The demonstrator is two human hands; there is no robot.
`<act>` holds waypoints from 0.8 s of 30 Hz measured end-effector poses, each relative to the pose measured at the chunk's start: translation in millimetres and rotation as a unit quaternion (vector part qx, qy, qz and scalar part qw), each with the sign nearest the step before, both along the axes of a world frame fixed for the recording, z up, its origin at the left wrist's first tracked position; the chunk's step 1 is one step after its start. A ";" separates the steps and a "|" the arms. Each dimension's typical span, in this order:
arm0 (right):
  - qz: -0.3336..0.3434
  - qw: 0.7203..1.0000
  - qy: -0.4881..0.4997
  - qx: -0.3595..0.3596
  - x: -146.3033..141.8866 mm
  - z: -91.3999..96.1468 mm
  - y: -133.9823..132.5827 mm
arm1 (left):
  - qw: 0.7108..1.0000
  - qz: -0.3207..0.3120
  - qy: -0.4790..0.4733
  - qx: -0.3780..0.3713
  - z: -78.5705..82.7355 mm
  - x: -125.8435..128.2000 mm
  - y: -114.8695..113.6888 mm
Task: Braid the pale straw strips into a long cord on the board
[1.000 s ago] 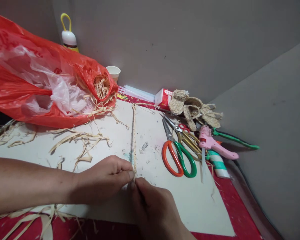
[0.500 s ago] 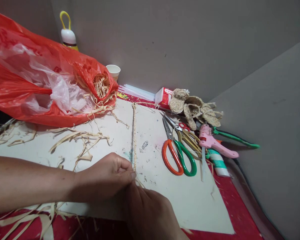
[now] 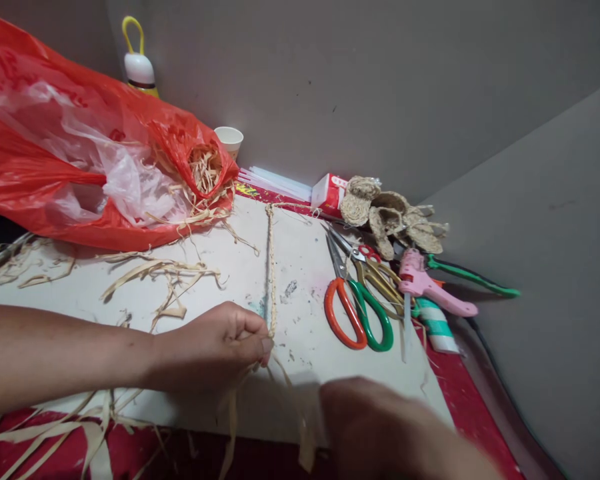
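A thin straw-coloured braid (image 3: 272, 267) runs down the white board (image 3: 360, 413) from its far edge. My left hand (image 3: 230, 343) pinches the braid's near end between thumb and fingers. Below that grip, loose flat strands (image 3: 231, 427) hang toward the front edge of the board. My right hand (image 3: 375, 420) is at the lower right, apart from the braid and smeared by motion, so its fingers cannot be made out. More pale strips of fibre (image 3: 155, 270) lie scattered left of the braid.
A red plastic bag (image 3: 130, 133) with fibre spilling out lies at the back left, near a paper cup (image 3: 229, 141). On the right are orange-and-green-handled scissors (image 3: 347, 313), gold-handled scissors (image 3: 380, 287), a pink glue gun (image 3: 433, 287) and woven straw pieces (image 3: 387, 213).
My right hand has moved away from my left, toward the lower right. The loose strand ends below the braid now show. My left hand keeps its pinch in nearly the same place.
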State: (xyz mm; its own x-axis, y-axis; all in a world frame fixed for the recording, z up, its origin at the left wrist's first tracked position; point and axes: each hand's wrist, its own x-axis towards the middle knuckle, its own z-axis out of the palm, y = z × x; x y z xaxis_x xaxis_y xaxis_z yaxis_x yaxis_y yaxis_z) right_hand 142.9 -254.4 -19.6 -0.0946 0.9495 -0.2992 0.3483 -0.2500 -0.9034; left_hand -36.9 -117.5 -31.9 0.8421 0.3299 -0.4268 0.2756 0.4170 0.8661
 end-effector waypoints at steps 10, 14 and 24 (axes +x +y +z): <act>0.052 0.989 0.052 -0.131 -8.6 7.0 49.5 | 0.996 -0.012 -0.025 0.080 -0.9 0.8 1.0; 0.104 0.978 0.054 -0.170 23.4 10.8 54.1 | 0.997 -0.009 -0.010 0.082 1.8 1.2 1.8; 0.100 0.985 0.001 -0.139 83.0 6.7 62.0 | 0.991 0.082 0.025 0.099 -10.8 2.5 -11.1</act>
State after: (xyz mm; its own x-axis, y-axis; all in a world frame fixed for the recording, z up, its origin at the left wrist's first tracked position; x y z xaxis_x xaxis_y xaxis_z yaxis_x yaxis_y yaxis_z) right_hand 225.9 -192.4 -13.0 -0.2727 0.7928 -0.5450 0.4132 -0.4151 -0.8105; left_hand -34.4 -128.6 -42.8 0.7502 0.5414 -0.3796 0.2630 0.2825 0.9225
